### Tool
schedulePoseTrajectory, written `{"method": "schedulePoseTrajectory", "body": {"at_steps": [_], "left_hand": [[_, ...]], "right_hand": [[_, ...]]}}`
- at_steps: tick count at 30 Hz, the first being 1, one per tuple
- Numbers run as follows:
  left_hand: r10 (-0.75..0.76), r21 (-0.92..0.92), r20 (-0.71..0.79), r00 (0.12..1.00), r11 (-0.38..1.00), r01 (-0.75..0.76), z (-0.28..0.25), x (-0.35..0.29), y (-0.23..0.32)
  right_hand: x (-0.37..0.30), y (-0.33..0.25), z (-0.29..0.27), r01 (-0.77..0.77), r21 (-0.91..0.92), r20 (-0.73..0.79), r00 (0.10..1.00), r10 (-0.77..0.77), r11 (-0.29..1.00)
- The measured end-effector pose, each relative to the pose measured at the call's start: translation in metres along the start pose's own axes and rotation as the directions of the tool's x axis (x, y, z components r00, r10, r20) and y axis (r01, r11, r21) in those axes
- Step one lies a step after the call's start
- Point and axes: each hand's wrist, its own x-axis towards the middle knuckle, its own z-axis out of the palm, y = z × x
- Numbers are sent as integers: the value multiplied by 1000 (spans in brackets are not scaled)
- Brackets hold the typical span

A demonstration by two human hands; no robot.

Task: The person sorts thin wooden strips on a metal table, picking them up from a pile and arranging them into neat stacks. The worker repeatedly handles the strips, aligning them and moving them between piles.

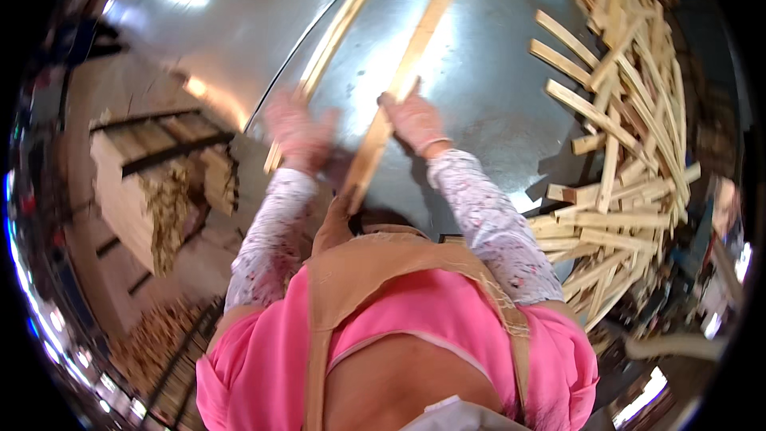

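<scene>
A long pale wooden slat (420, 36) slants across the metal tabletop (487, 48), its near end close to my apron. My right hand (416, 121), in a thin pinkish glove, grips this slat from its right side, thumb and fingertips at the wood. To the left, two narrow slats (345, 25) lie side by side along a seam in the metal. Over their near part is my left hand (301, 132), gloved too and blurred by motion. Its thumb stands apart from the fingers; whether it touches the wood is unclear.
A large loose heap of wooden slats (630, 120) covers the table's right side, some ends jutting toward the middle. Left of the table, a strapped stack of boards (132, 191) stands low down. More cut wood (163, 343) is piled behind a dark rail at lower left.
</scene>
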Motion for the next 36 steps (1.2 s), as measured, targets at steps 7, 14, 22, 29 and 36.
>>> {"method": "schedulePoseTrajectory", "body": {"at_steps": [7,14,22,29,36], "left_hand": [[-7,-803,333,943,522,287,22,46,-31],[95,-636,66,993,771,-32,6,67,-1],[507,-671,-97,856,602,-433,42,139,222],[423,-883,455,784,103,457,82,229,348],[441,-917,369,819,316,243,84,207,389]], "right_hand": [[45,-97,20,15,375,235,966,-111,927],[61,121,-169,-165,128,-780,592,202,978],[148,241,-302,-477,186,-675,573,464,859],[101,235,-228,-248,7,-634,748,196,969],[15,228,-256,42,-88,-130,990,-53,995]]}}
